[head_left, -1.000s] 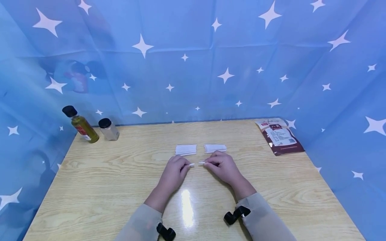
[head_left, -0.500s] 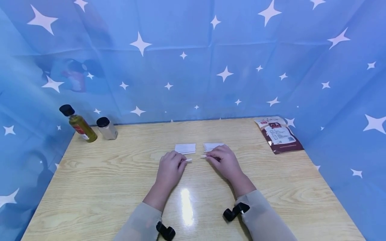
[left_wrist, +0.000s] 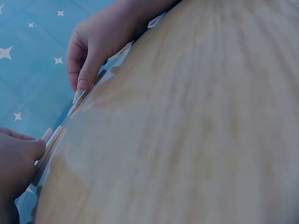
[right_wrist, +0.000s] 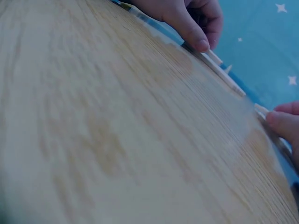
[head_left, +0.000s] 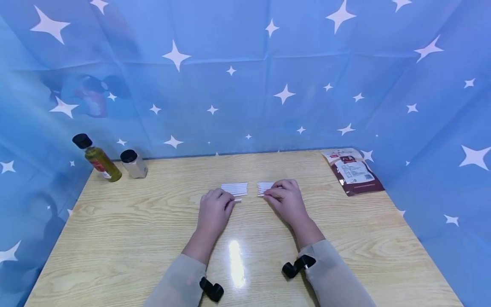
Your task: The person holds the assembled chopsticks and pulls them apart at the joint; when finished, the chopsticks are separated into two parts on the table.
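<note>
Two flat rows of thin white sticks lie side by side on the wooden table, a left row (head_left: 235, 188) and a right row (head_left: 264, 186), with a narrow gap between them. My left hand (head_left: 214, 212) pinches a white stick (head_left: 238, 200) just on the near side of the left row. Between thumb and fingers, my right hand (head_left: 287, 202) pinches another white stick (head_left: 261, 195) at the near edge of the right row, and hides part of that row. The left wrist view shows the left hand's stick (left_wrist: 47, 135) slightly raised.
An oil bottle (head_left: 102, 164) and a black-lidded jar (head_left: 134, 165) stand at the back left of the table (head_left: 126, 238). A brown and white packet (head_left: 354, 172) lies at the back right. A blue star-patterned curtain (head_left: 238, 115) hangs behind.
Both hands have moved away from me, towards the two rows, each carrying its stick. The sticks have come from the open table in front to the rows' near edges.
</note>
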A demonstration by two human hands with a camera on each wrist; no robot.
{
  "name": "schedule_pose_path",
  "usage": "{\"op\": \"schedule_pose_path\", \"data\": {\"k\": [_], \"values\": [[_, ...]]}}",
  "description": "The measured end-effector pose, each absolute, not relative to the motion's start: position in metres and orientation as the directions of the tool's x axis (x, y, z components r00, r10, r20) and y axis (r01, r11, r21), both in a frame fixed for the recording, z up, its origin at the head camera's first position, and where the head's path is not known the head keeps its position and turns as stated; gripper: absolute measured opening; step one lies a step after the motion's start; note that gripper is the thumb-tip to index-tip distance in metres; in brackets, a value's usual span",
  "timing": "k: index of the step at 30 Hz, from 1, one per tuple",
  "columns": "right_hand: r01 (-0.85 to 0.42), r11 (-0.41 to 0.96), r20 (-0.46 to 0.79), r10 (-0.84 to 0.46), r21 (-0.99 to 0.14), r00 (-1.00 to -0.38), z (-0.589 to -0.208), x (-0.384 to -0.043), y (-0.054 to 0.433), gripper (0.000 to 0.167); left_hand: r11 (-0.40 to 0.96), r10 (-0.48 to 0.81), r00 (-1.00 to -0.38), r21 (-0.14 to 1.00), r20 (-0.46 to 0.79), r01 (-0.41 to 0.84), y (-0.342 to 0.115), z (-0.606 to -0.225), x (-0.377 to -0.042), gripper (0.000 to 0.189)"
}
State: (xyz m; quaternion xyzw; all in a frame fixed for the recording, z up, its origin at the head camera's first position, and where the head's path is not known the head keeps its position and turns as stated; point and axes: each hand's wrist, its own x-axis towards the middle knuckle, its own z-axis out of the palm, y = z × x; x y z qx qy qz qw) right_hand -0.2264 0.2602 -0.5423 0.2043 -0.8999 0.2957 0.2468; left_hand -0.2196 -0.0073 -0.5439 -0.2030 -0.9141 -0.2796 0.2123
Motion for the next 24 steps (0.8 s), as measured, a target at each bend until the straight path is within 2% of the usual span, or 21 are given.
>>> {"op": "schedule_pose_path", "data": {"k": [17,24], "values": [[-0.462,0.765,0.527,-0.192,-0.448,-0.828,-0.546,-0.230,0.261,0.009,0.792,0.260,-0.803,0.356,0.537,0.495,0.004,-0.544,-0.233,0.005],[-0.416,0.775,0.481,-0.166,-0.477,-0.861,-0.545,-0.229,0.262,0.007,0.803,0.263,-0.799,0.336,0.541,0.492,0.007,-0.545,-0.235,0.005]]}}
